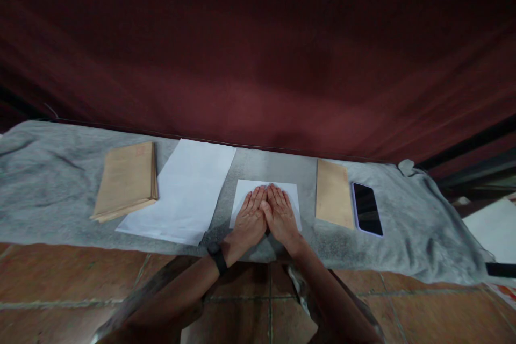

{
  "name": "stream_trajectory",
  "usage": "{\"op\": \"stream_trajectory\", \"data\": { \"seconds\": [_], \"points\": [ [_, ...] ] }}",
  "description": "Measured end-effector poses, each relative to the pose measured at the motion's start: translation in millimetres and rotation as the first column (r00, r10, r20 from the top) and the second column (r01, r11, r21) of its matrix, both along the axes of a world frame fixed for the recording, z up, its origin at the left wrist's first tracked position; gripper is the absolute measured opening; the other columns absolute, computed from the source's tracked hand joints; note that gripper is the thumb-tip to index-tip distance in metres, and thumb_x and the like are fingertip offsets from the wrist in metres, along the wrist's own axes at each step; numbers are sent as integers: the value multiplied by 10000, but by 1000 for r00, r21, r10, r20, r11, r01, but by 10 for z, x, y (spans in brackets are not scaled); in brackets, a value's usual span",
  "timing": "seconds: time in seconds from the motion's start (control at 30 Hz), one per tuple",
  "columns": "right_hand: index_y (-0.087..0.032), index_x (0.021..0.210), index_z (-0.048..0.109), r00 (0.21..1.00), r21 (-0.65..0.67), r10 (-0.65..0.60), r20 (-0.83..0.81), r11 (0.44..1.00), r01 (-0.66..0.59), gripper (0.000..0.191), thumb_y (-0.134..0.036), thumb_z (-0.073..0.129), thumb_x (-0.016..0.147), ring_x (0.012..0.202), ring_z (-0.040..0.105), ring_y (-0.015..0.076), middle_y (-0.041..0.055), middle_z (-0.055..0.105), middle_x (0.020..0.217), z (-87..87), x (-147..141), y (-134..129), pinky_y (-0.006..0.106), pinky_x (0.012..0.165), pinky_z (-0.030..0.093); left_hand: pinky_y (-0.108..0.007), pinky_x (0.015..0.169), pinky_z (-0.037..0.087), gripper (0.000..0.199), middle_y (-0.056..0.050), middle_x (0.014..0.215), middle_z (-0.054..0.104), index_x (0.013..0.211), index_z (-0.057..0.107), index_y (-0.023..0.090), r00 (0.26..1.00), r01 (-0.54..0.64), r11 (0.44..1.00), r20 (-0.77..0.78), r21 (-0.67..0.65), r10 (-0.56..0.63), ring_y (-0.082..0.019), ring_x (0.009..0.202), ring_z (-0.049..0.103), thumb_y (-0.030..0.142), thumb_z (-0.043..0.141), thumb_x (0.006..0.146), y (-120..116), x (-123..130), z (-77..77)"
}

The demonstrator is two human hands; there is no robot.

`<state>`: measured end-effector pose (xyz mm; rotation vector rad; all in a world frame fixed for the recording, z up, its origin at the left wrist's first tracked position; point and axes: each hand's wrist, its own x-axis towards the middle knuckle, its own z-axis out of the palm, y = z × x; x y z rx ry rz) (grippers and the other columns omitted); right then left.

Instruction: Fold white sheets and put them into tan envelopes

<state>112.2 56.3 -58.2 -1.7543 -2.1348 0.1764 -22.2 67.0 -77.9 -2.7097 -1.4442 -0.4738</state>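
A folded-looking white sheet of paper (242, 189) lies in the middle of the grey cloth. My left hand (250, 217) rests flat on it, fingers stretched out and pointing away from me. Beside it, my right hand (280, 216) also presses flat on the paper, its thumb touching the left hand. Neither hand grips anything. The palms hide the central part of the sheet. Left of my hands is a larger stack or sheet of white paper (189, 188), and to the right lies a single brown envelope (334, 193).
A stack of brown envelopes (127, 177) overlaps the left edge of the large white paper. A phone (367, 208) with a dark screen lies right of the single envelope. Grey cloth (411, 226) covers the narrow surface. Behind it hangs a dark red curtain (258, 86).
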Motion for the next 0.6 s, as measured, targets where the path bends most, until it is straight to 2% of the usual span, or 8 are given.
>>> {"op": "stream_trajectory", "data": {
  "seconds": [0.23,0.6],
  "points": [
    [-82,1561,399,996,34,-37,86,999,34,560,-359,256,1096,1534,314,257,148,377,1631,-29,56,60,478,1259,228,-489,1266,265,589,-199,1631,363,1554,341,12,998,-32,998,-49,-45,29,-271,1556,244,171,278,990,133,-55,142],
    [-58,1545,419,983,137,-133,126,984,116,588,-412,318,1087,1485,396,310,197,398,1611,-118,207,100,513,1223,290,-485,1248,292,603,-233,1604,387,1525,400,1,990,-137,990,17,-33,137,-296,1531,317,358,305,1048,232,-129,212]
  ]
}}
